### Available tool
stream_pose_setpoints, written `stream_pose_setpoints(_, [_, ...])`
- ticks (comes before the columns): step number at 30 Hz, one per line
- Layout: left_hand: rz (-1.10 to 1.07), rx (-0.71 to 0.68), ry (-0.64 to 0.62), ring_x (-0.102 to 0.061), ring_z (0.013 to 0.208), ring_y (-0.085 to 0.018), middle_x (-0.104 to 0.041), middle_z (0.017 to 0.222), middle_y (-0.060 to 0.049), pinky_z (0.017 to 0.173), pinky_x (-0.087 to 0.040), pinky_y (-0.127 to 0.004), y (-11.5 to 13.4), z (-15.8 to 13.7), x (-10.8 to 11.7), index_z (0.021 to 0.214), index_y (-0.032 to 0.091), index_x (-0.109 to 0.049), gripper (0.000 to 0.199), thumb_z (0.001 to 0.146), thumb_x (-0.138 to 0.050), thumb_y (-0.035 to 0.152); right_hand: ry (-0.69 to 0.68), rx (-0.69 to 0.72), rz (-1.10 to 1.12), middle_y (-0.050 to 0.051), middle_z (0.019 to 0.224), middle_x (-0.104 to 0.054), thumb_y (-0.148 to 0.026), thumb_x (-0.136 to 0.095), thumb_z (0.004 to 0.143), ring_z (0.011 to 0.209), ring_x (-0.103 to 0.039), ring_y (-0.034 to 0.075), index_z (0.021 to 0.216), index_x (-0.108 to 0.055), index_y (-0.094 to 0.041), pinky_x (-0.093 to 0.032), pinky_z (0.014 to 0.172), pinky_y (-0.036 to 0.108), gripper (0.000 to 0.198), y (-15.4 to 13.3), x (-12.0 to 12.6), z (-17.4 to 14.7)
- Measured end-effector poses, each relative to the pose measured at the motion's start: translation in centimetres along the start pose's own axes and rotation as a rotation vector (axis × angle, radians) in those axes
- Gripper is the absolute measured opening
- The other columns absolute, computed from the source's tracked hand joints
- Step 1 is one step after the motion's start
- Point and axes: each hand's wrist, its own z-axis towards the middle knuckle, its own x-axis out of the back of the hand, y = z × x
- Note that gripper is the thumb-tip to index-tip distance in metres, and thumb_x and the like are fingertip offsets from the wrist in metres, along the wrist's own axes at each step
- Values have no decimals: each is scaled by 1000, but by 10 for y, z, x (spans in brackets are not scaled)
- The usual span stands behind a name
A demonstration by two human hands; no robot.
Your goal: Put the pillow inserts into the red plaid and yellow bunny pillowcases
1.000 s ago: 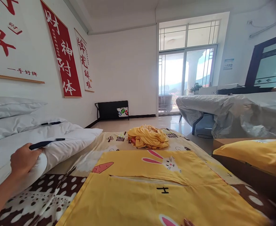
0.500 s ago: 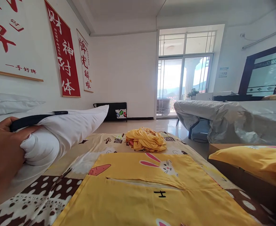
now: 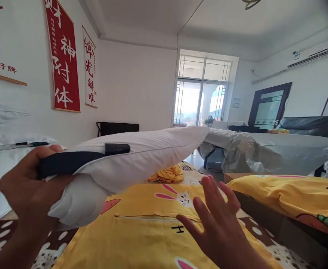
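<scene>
My left hand (image 3: 33,183) is closed around one end of a white pillow (image 3: 152,149), its fingers at a dark blue band (image 3: 71,162) along the pillow's edge. The pillow hangs in the air over the bed, its far end pointing right. Beneath it lies a flat yellow pillowcase (image 3: 136,239) with a rabbit print and a zipper slit across it. My right hand (image 3: 217,216) is raised above the right part of the pillowcase, fingers spread and holding nothing. A bunched yellow cloth (image 3: 168,174) sits behind, partly hidden by the pillow.
White pillows (image 3: 1,160) are piled at the left. On the right, a yellow rabbit-print pillow (image 3: 293,194) rests on a cardboard box (image 3: 265,213). Farther back stands furniture under plastic sheeting (image 3: 293,149). A patterned cover (image 3: 5,239) lies under the pillowcase.
My left hand has brought the white pillow rightward, over the yellow pillowcase. My right hand has come into view from below, open. The camera has tilted up and turned slightly right.
</scene>
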Motion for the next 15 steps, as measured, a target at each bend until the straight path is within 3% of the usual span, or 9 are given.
stream_pose_setpoints(3, [-204,-99,-166,-47,68,-10,-45,64,5,67,-43,-25,9,-18,-26,62,18,-47,16,59,-58,6,-10,56,-59,8,150,-29,-9,-55,78,137,-28,27,145,-18,-34,-18,107,49,81,3,-19,60])
stream_pose_setpoints(6, [-230,-221,-327,-40,62,-9,-38,62,5,57,-35,-23,9,-32,-46,62,19,-42,22,61,-51,-2,52,-23,-80,8,119,-58,-7,-50,77,115,-51,23,142,-28,-27,-21,102,44,71,10,-46,80])
stream_pose_setpoints(8, [-216,-310,-419,-36,59,-9,-36,62,4,53,-29,-23,3,-41,-54,63,19,-40,23,64,-50,-2,120,-105,-79,5,94,-62,-10,-48,77,92,-56,20,137,-37,-21,-26,93,39,62,17,-62,75])
stream_pose_setpoints(10, [-188,-405,-518,-33,57,-10,-36,61,4,51,-27,-24,-5,-54,-58,64,19,-39,23,68,-50,0,158,-176,-55,3,83,-60,-13,-47,79,80,-53,18,125,-48,-18,-28,84,36,46,23,-75,62])
stream_pose_setpoints(12, [-131,-456,-606,-38,60,-12,-41,62,2,54,-32,-25,-13,-69,-57,67,20,-42,19,71,-52,4,171,-218,-14,3,80,-60,-15,-46,82,77,-52,18,110,-54,-19,-28,79,36,30,25,-86,46])
stream_pose_setpoints(15, [-30,-415,-747,-52,78,-17,-57,81,-5,70,-45,-28,-28,-94,-48,87,21,-54,17,74,-57,11,208,-235,13,2,76,-60,-15,-44,86,75,-51,18,102,-56,-19,-29,78,36,21,23,-102,18])
